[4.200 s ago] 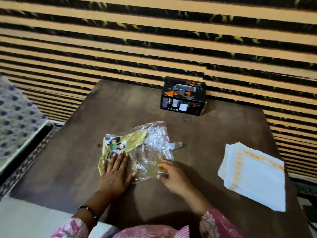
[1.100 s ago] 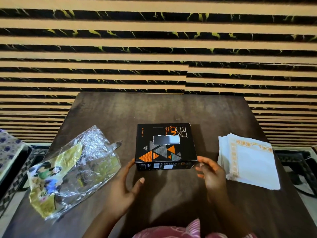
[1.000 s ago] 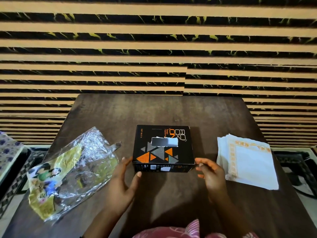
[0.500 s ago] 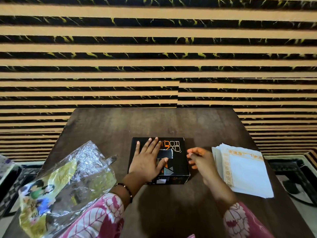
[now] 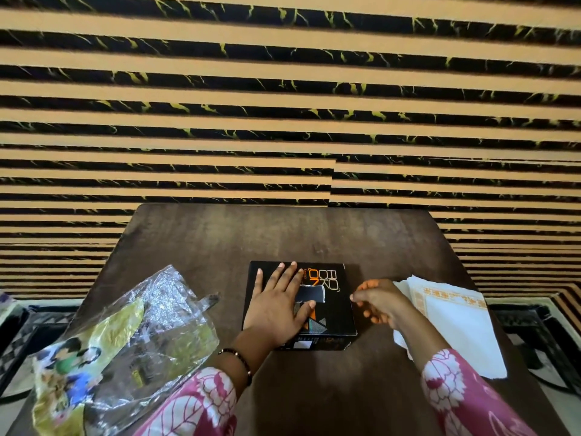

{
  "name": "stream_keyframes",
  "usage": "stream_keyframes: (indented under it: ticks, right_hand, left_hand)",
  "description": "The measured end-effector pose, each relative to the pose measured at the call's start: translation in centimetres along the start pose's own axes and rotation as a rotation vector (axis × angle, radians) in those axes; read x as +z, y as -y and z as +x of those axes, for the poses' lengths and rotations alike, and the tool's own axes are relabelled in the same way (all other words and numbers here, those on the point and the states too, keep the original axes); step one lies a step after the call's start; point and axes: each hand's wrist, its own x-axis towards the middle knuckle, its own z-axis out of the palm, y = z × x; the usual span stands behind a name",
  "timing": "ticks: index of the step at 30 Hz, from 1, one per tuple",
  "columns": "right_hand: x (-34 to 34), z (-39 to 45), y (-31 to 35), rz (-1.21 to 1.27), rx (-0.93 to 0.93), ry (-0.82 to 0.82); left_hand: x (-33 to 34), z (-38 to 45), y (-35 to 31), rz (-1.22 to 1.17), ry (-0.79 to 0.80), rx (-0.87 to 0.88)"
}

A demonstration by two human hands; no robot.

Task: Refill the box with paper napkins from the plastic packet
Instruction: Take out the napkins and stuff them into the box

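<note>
Here the left hand (image 5: 278, 306) lies flat, fingers spread, on the box (image 5: 327, 278); right hand (image 5: 379, 302) curled loosely beside it.

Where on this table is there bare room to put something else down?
The far half of the table, between the wall and the black box, is bare. The near row is crowded: plastic packet, box under the left hand, right hand, napkin stack.

Black box (image 5: 327, 313) centred on brown table (image 5: 283, 234) | left hand (image 5: 279, 306) laid flat, fingers spread, on box lid | right hand (image 5: 380, 302) curled just beside box's right edge | napkin stack (image 5: 452, 325) at right | crumpled plastic packet (image 5: 125, 341) at left
</note>
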Motion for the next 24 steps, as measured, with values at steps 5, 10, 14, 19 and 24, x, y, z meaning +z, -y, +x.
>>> stream_keyframes:
  ticks: [5, 10, 14, 19, 24]
  right_hand:
    - [-1.0, -0.1, 1.5, -0.281, 0.010, -0.042]
    - [0.0, -0.6, 3.2, -0.630, -0.046, -0.176]
    - [0.2, -0.8, 1.0, -0.930, -0.035, -0.354]
    - [0.6, -1.6, -2.1, -0.759, -0.146, -0.558]
    - [2.3, -1.8, -3.8, -0.855, -0.343, -0.505]
  left_hand:
    - [-0.1, -0.3, 0.0, -0.012, -0.021, 0.007]
    - [-0.1, -0.2, 0.1, -0.029, -0.023, 0.010]
    - [-0.2, -0.2, 0.2, -0.032, -0.028, 0.015]
    - [-0.2, -0.1, 0.0, -0.051, -0.056, 0.008]
    - [-0.2, 0.0, 0.0, -0.055, -0.066, 0.014]
